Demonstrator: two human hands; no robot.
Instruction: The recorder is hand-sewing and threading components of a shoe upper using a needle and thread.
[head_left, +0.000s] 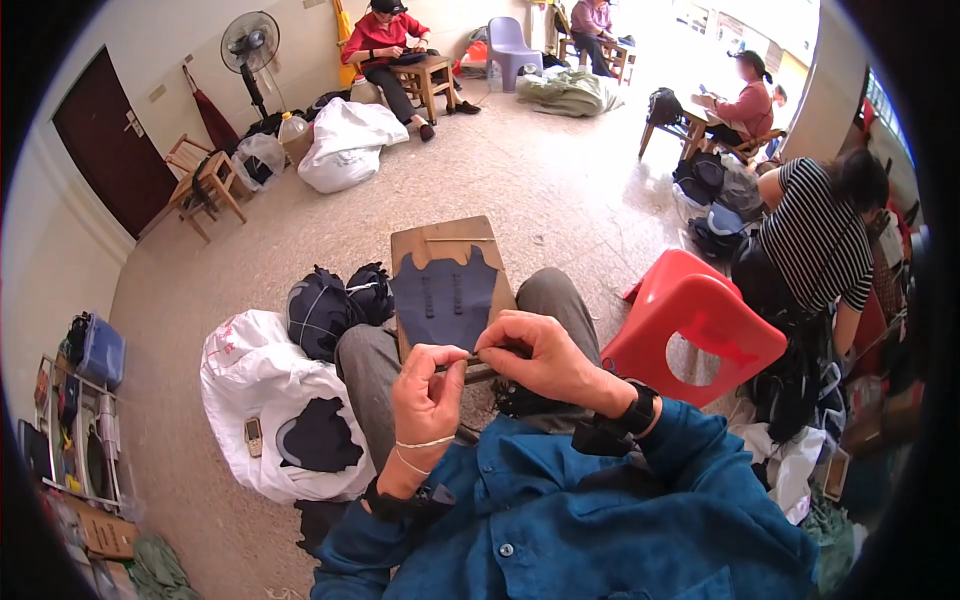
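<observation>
Head view: My left hand (428,392) and right hand (548,360) nearly meet, fingertips pinching something small and dark; cannot tell whether it belongs to the dark cloth (443,312) just beyond them. Cloth lies spread on the board (413,240), reaching its left edge. Two dark strips (458,293) are in place, attachment unverified; I judge the near-edge handling unfinished. Room: bare wood past the cloth; knees (550,297) close either side; red stool (737,332) limits my right, white sack (240,380) my left.

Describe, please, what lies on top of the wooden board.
A dark fabric piece and a thin pale stick lie on the board; the fabric hides the surface beneath it.
</observation>
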